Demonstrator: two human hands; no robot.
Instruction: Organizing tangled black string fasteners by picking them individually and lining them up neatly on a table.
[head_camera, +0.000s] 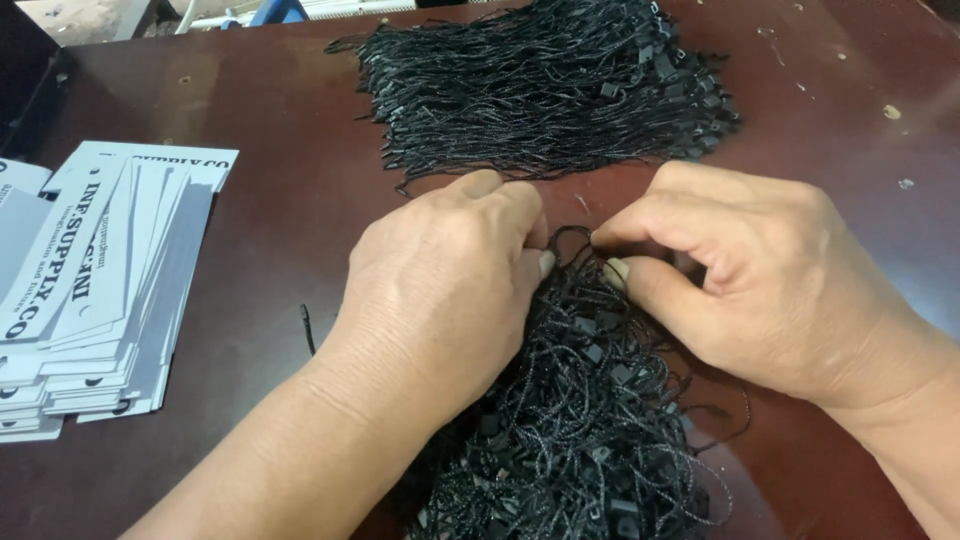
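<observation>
Glossy black cord tangle (580, 420) — pinching fingers (612, 272)

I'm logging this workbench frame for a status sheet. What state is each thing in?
Left hand: pinching cords in the near pile.
Right hand: pinching a cord loop.
Near cord pile: loose, tangled.
Far cord bundle: laid roughly parallel, untouched.
Card tags: stacked, fanned out.
Single cord: lying apart.

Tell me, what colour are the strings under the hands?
Black. The strings show best in the head view, piled on the dark red-brown table.
</observation>
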